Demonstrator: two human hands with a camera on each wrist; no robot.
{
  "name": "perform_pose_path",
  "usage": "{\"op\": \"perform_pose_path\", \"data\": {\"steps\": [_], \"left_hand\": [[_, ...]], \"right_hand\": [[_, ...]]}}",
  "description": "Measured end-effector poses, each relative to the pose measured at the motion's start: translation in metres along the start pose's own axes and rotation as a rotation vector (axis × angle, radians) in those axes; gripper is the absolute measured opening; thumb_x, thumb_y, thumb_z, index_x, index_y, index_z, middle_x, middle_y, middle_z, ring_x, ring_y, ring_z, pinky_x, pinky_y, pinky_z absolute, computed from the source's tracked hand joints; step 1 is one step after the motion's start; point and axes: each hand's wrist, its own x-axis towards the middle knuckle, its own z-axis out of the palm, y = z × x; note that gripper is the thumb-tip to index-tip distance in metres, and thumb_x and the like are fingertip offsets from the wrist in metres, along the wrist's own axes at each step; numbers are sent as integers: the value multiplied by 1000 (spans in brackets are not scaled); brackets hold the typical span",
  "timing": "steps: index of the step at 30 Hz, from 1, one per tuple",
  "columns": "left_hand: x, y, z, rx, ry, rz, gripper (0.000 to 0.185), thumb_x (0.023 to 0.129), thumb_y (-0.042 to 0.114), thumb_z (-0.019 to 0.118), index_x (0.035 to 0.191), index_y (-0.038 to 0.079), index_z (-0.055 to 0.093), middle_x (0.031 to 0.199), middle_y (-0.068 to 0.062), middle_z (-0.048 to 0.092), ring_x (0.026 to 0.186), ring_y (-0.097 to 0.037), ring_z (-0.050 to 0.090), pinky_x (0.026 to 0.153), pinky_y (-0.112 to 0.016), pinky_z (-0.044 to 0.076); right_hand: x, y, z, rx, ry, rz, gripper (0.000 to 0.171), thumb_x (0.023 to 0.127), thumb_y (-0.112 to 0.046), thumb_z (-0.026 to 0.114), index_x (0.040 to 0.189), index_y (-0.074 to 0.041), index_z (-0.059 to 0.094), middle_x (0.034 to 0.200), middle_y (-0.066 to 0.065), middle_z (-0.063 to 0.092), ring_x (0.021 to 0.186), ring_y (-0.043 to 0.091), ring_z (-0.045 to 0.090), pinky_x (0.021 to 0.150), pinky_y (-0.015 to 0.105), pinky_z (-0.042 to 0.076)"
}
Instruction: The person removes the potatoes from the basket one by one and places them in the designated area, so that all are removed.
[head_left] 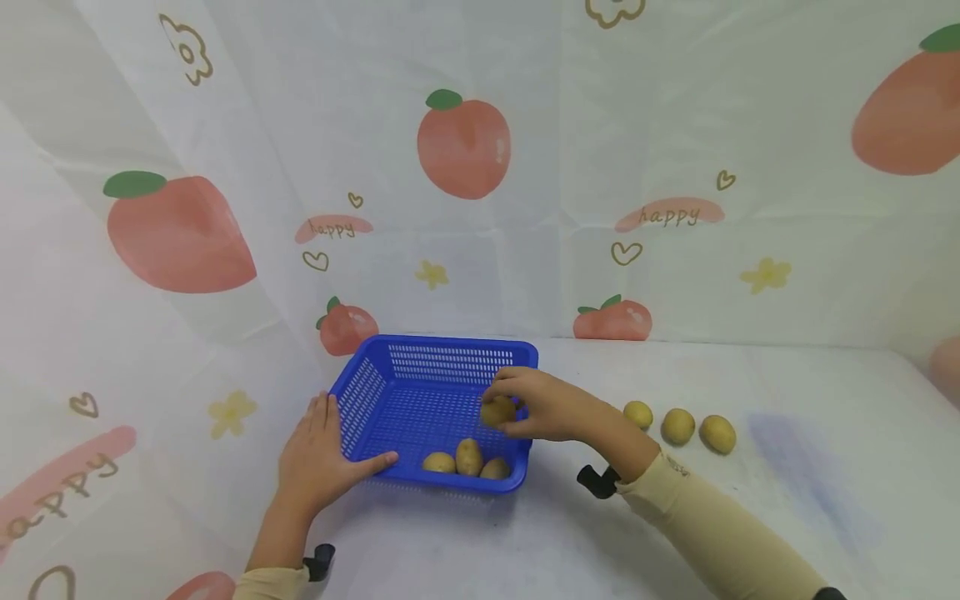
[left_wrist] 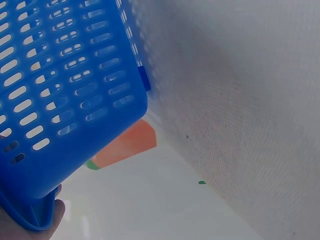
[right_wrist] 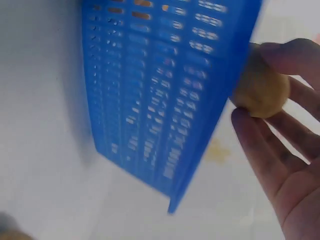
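Observation:
In the head view, a blue plastic basket (head_left: 435, 346) with slotted walls stands on the table. My left hand (head_left: 318, 458) rests at its near left corner, fingers extended along the left rim and thumb lying over the front rim. The left wrist view shows the basket's slotted wall (left_wrist: 65, 75) close up. My right hand (head_left: 543, 404) holds a potato (head_left: 498, 412) between thumb and fingers, over the basket's right side. The right wrist view also shows this potato (right_wrist: 262, 87), beside the rim. Inside, three potatoes (head_left: 469, 457) lie along the front wall.
To the right of the basket, three potatoes (head_left: 678, 426) lie in a row on the white table surface (head_left: 750, 517), partly behind the right forearm. A white cloth (head_left: 540, 150) printed with fruit hangs behind and to the left.

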Motion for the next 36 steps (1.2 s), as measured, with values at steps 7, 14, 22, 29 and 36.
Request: {"op": "perform_pose_path", "data": {"steps": [7, 14, 22, 29, 36], "left_hand": [[2, 0, 1, -12, 11, 7, 149, 75, 91, 66, 162, -17, 13, 170, -39, 16, 159, -57, 19, 130, -67, 22], [0, 0, 2, -15, 1, 4, 149, 74, 92, 66, 162, -17, 13, 171, -39, 15, 159, -57, 19, 129, -68, 21], [1, 0, 3, -17, 6, 10, 149, 75, 92, 65, 163, -17, 12, 171, -39, 15, 159, -56, 18, 130, -68, 22], [1, -1, 4, -15, 2, 4, 150, 74, 93, 64, 163, -16, 11, 171, -38, 14, 160, -56, 17, 130, -68, 21], [3, -3, 6, -13, 6, 2, 150, 74, 92, 65, 163, -15, 11, 171, -39, 13, 159, -57, 18, 130, -69, 21]], "right_hand": [[-41, 9, -14, 9, 274, -41, 37, 88, -7, 85, 123, -11, 75, 117, -3, 70, 104, 12, 65, 85, 27, 64], [-81, 26, -14, -2, 416, 8, 40, 83, 1, 86, 121, -6, 75, 116, 1, 70, 101, 14, 67, 80, 28, 66], [-119, 40, -2, 33, 443, 79, 39, 84, 2, 86, 119, -8, 74, 114, 0, 71, 97, 12, 66, 77, 33, 67], [-141, 48, 9, 56, 404, 150, 37, 85, -1, 87, 119, -10, 74, 113, -3, 70, 98, 7, 66, 78, 29, 66], [-149, 56, 17, 105, 326, 174, 35, 85, -1, 85, 117, -8, 73, 109, 1, 67, 97, 9, 63, 73, 28, 66]]}}
